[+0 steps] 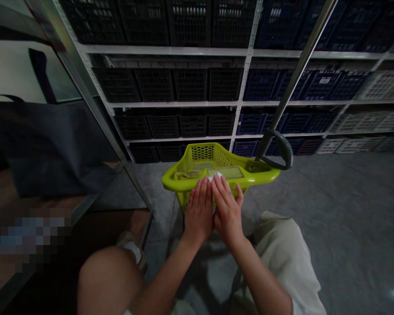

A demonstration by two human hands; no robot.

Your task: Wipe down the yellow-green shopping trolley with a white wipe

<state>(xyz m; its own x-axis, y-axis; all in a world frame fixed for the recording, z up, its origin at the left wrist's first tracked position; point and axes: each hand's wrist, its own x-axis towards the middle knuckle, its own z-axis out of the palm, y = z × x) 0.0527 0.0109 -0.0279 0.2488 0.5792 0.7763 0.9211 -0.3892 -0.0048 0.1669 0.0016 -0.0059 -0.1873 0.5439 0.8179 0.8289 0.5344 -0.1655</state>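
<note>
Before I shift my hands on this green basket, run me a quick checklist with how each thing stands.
1. Left hand at the near rim: ok, fingers stretched over it.
2. Right hand at the near rim: ok, close beside the left.
3. White cloth by the fingertips: ok, a small piece shows.
4. Green basket upright: ok, its opening faces up.
5. Cloth firmly held: cannot tell, the hands hide most of it.
6. Basket's underside: cannot tell, out of sight.
</note>
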